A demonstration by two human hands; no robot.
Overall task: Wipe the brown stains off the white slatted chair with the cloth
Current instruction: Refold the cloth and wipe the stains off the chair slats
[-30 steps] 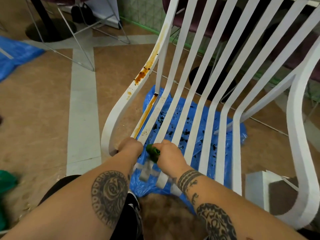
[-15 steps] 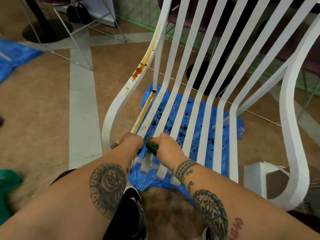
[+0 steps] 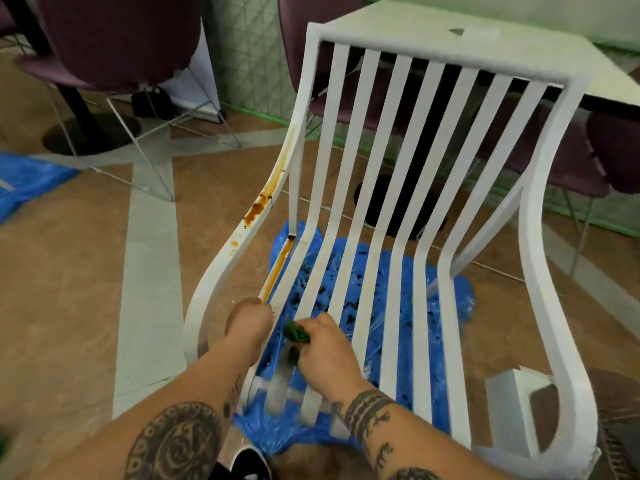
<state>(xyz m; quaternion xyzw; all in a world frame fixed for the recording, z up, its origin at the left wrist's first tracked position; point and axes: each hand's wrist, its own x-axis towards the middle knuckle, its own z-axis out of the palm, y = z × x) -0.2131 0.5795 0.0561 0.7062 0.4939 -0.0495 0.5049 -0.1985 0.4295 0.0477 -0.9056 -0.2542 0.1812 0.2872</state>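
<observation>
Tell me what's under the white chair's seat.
A blue plastic sheet, flecked with dark specks, shows between the slats. The slats, left hand and right hand hide the rest.

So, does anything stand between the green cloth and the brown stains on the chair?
Only the left hand, gripping the slat just below the brown streak. The cloth in the right hand has otherwise clear slats ahead.

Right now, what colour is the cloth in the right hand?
The cloth is dark green, gripped in the right hand; head view.
</observation>
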